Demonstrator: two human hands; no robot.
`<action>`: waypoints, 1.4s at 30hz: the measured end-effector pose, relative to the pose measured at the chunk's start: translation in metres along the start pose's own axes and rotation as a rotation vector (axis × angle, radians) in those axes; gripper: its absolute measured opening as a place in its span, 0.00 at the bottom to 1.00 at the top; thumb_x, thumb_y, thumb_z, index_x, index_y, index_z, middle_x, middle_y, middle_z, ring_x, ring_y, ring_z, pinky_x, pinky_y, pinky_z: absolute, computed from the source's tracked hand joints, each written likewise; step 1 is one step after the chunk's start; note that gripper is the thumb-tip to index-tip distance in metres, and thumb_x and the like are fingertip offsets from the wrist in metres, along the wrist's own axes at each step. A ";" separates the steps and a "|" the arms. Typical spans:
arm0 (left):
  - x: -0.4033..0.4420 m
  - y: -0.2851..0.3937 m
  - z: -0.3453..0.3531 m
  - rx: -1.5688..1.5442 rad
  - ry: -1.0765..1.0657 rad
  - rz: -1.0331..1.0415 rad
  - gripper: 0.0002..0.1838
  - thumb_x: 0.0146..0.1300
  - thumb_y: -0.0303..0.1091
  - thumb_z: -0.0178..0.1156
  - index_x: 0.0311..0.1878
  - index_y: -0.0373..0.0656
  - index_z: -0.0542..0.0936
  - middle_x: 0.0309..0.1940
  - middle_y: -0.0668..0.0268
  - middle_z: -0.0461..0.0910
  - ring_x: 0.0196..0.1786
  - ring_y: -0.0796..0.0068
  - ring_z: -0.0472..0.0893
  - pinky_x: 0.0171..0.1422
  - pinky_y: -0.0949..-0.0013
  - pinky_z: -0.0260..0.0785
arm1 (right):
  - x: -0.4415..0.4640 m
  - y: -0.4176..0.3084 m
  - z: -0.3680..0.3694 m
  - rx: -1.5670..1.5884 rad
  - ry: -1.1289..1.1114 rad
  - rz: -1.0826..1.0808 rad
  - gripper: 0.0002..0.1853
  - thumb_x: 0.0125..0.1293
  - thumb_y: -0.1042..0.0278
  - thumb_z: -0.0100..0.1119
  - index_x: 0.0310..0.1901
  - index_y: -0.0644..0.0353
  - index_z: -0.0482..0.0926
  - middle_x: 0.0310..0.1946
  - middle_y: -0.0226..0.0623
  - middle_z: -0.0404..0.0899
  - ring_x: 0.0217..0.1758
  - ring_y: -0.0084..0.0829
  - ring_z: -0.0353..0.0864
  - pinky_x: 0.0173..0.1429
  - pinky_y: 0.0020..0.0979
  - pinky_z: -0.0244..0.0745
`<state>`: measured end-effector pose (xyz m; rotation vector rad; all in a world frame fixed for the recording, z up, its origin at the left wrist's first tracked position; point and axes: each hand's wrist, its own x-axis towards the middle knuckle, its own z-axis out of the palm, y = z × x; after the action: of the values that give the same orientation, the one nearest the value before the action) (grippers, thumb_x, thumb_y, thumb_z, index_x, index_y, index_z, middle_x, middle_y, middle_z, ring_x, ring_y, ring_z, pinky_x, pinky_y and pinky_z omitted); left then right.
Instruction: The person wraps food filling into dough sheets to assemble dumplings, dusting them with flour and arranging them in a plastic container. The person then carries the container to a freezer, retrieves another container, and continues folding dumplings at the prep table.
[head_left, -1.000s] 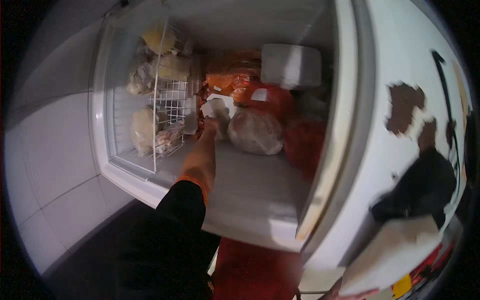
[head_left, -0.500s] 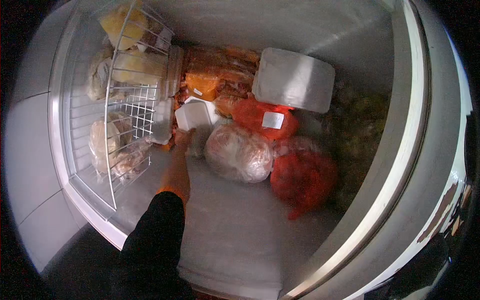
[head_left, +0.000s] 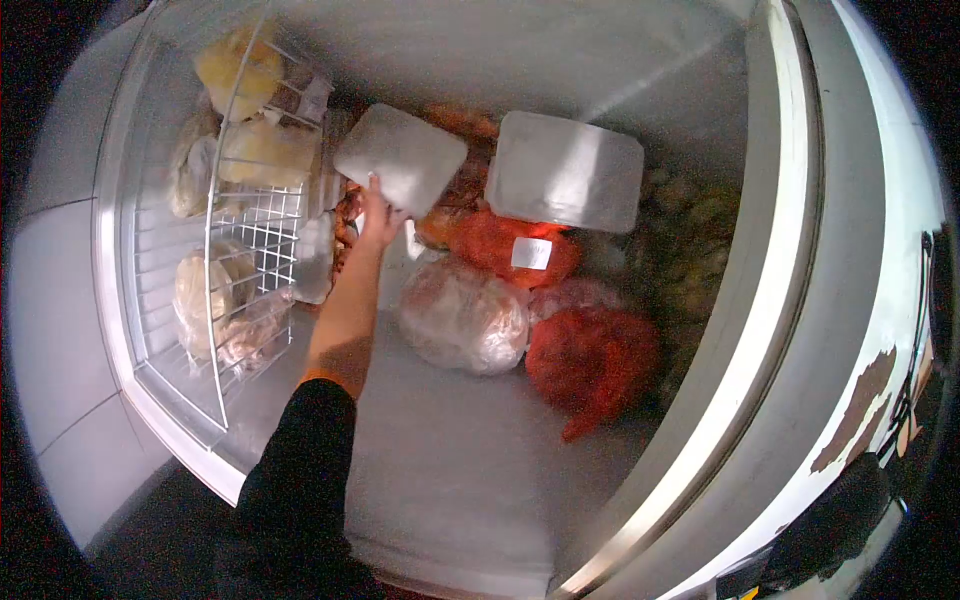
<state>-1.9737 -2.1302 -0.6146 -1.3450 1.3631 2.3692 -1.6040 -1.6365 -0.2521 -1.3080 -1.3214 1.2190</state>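
Observation:
My left hand (head_left: pixel 377 215) reaches down into a chest freezer and grips the near edge of a pale, rounded-corner plastic container (head_left: pixel 402 155). One digit lies on its top face; the other fingers are partly hidden at its edge. The container is tilted, and I cannot make out its contents. A similar pale container (head_left: pixel 567 170) lies to its right. Below that are a red bag with a white label (head_left: pixel 500 240), a clear bag of pale pinkish food (head_left: pixel 465 315) and another red bag (head_left: pixel 592 365). My right hand is out of view.
A white wire basket (head_left: pixel 213 290) with bagged food hangs on the left side. The freezer's thick rim (head_left: pixel 760 300) curves along the right. Dark, hard-to-make-out contents (head_left: pixel 685 240) lie beside it. Pale tiles (head_left: pixel 65 300) show outside on the left.
My left hand has moved up and away in the view, with the pale container now raised and turned in its grip. The view has shifted slightly.

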 end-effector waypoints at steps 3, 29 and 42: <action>0.054 -0.039 0.018 0.012 -0.085 -0.086 0.33 0.71 0.63 0.46 0.65 0.45 0.69 0.59 0.57 0.74 0.59 0.58 0.76 0.60 0.53 0.72 | 0.002 -0.003 -0.005 0.006 -0.003 -0.006 0.46 0.69 0.29 0.40 0.76 0.58 0.50 0.76 0.48 0.51 0.76 0.55 0.55 0.74 0.61 0.58; -0.690 0.581 0.033 0.471 0.939 2.617 0.20 0.72 0.42 0.50 0.53 0.33 0.74 0.51 0.48 0.76 0.53 0.54 0.77 0.62 0.56 0.69 | 0.007 -0.184 -0.246 0.577 -0.214 0.173 0.37 0.72 0.37 0.37 0.73 0.53 0.57 0.73 0.44 0.57 0.72 0.49 0.63 0.71 0.56 0.66; -0.744 0.438 0.057 0.240 0.666 1.705 0.34 0.59 0.33 0.61 0.70 0.43 0.66 0.66 0.49 0.64 0.65 0.55 0.71 0.66 0.57 0.69 | 0.022 -0.250 -0.233 0.885 -0.301 0.176 0.37 0.74 0.36 0.38 0.74 0.54 0.55 0.74 0.41 0.56 0.73 0.49 0.61 0.75 0.54 0.59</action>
<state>-1.7645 -2.1109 0.2250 -0.8960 3.9705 1.9059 -1.4054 -1.5913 0.0236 -0.6145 -0.6861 1.8817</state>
